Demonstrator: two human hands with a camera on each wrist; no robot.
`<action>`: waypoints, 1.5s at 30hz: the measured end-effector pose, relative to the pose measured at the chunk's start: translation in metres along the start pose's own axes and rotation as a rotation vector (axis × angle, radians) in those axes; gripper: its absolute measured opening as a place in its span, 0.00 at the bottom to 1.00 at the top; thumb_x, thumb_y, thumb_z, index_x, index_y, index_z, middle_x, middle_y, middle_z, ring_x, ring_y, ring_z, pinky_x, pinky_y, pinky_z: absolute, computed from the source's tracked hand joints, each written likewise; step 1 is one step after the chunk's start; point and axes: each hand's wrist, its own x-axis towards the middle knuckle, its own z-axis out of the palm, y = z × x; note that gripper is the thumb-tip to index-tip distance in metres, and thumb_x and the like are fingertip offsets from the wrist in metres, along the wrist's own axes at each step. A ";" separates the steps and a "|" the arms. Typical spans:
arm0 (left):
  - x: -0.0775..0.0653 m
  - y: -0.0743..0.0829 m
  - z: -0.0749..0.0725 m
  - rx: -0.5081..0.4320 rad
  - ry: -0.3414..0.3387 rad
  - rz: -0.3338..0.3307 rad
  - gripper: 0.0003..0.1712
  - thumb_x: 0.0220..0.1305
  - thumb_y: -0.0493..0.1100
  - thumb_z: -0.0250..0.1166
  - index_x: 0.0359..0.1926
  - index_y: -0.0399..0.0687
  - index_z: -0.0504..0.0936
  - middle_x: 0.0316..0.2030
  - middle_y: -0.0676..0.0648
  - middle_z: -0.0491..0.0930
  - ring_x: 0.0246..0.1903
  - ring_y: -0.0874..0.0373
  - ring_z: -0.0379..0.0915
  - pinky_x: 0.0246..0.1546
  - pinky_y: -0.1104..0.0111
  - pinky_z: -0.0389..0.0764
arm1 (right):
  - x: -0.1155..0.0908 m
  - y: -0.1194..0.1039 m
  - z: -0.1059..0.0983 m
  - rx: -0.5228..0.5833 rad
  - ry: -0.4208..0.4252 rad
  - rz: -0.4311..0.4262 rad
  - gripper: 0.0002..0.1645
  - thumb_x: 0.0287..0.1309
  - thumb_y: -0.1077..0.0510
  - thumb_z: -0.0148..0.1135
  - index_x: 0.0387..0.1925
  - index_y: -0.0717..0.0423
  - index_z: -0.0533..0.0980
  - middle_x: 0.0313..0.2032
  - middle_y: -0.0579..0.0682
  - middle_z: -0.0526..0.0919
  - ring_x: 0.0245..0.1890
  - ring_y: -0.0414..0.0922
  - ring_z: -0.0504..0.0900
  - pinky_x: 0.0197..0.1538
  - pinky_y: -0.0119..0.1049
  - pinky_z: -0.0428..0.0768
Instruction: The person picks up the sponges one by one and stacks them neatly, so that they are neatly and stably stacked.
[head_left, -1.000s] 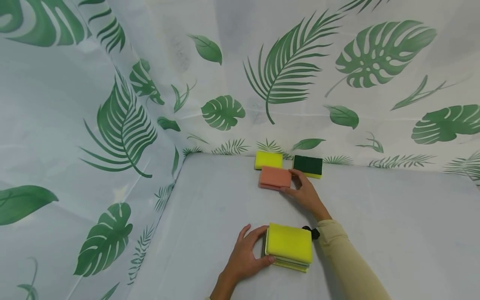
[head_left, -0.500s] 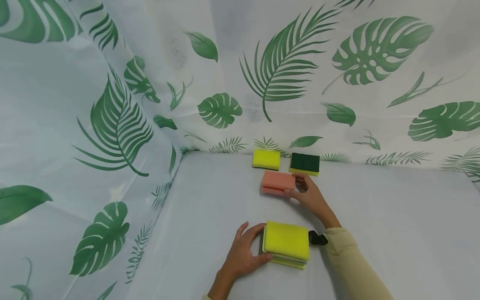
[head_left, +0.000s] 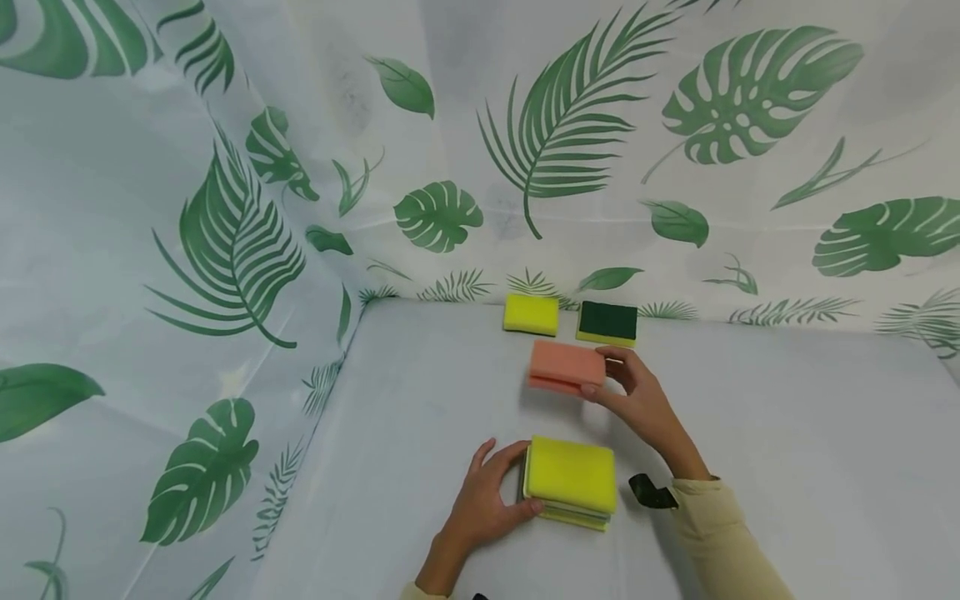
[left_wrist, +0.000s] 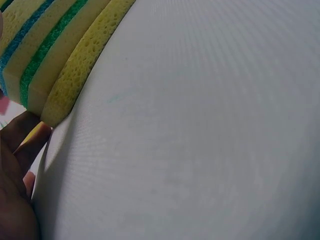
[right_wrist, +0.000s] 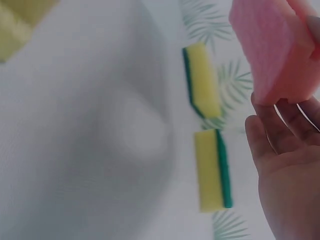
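Right hand (head_left: 641, 404) pinches pink sponge (head_left: 564, 363) by right end; left hand (head_left: 483, 504) grips sponge stack (head_left: 570, 477).

The head camera looks from above, forward and down, onto the table (head_left: 420, 400) and the wall (head_left: 465, 150), while from nearer the left wrist view, facing the table, shares with it the sponge stack (head_left: 570, 475), and the right wrist view, turned toward the wall, the pink sponge (head_left: 567, 363).
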 end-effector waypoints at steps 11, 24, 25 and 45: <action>0.000 0.001 -0.001 0.003 0.019 0.026 0.47 0.71 0.77 0.59 0.78 0.54 0.69 0.71 0.54 0.76 0.70 0.60 0.71 0.82 0.48 0.51 | -0.034 -0.026 -0.009 -0.024 0.040 -0.117 0.39 0.67 0.63 0.74 0.73 0.62 0.66 0.68 0.56 0.74 0.66 0.41 0.74 0.67 0.18 0.69; 0.000 0.002 -0.001 0.022 0.015 0.027 0.49 0.71 0.79 0.55 0.78 0.51 0.71 0.71 0.53 0.77 0.70 0.60 0.72 0.81 0.50 0.52 | -0.065 -0.041 -0.007 -0.082 0.041 -0.154 0.39 0.63 0.65 0.77 0.71 0.61 0.68 0.64 0.51 0.76 0.64 0.35 0.74 0.69 0.19 0.67; -0.001 0.002 -0.001 0.022 0.018 0.029 0.49 0.71 0.79 0.55 0.77 0.51 0.71 0.71 0.53 0.77 0.70 0.59 0.72 0.81 0.49 0.52 | -0.067 -0.042 -0.007 -0.080 0.041 -0.160 0.39 0.63 0.66 0.77 0.70 0.61 0.68 0.64 0.51 0.76 0.64 0.36 0.74 0.69 0.19 0.68; 0.001 0.001 0.000 0.018 0.027 0.039 0.50 0.71 0.79 0.55 0.78 0.50 0.71 0.71 0.52 0.77 0.70 0.59 0.72 0.81 0.48 0.51 | -0.103 -0.050 0.005 -0.028 -0.005 -0.223 0.44 0.56 0.72 0.80 0.70 0.57 0.69 0.64 0.51 0.75 0.65 0.39 0.75 0.69 0.22 0.71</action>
